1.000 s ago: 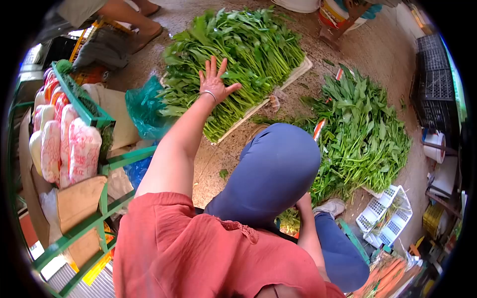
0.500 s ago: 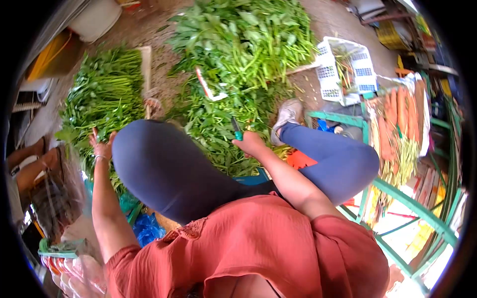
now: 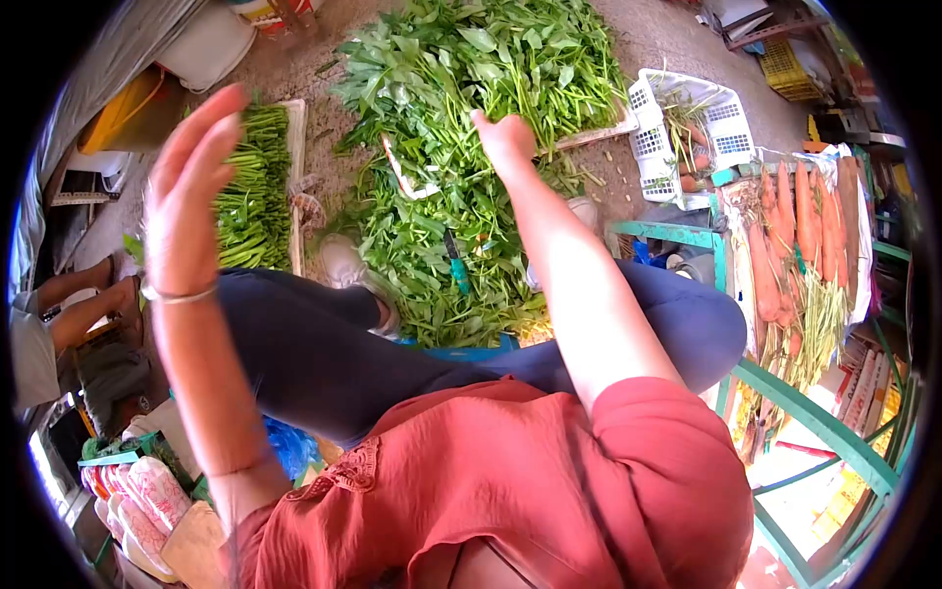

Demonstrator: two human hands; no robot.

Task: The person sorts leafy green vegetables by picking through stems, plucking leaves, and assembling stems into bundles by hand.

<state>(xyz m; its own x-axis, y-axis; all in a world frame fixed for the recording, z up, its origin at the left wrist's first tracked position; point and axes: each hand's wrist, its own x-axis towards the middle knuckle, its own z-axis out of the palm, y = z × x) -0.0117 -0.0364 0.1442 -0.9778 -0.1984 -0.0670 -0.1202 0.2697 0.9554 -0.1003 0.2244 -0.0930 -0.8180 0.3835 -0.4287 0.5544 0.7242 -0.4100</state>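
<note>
- Just the one view in play, the head camera, perched on the wearer's head and peering forward and steeply down!
- Right up close, the red top [image 3: 471, 452] fills the near edge, knees spread beyond it.
- Left hand [image 3: 186, 216] looms big on the near left; right hand [image 3: 508, 145] sits farther out, smaller.
- Farther still, leafy greens [image 3: 491, 59] on the floor [image 3: 677, 39], far and centre.
- And it's a wide one: carrots [image 3: 807, 221] squeeze in at right, black border curving all round!
</note>
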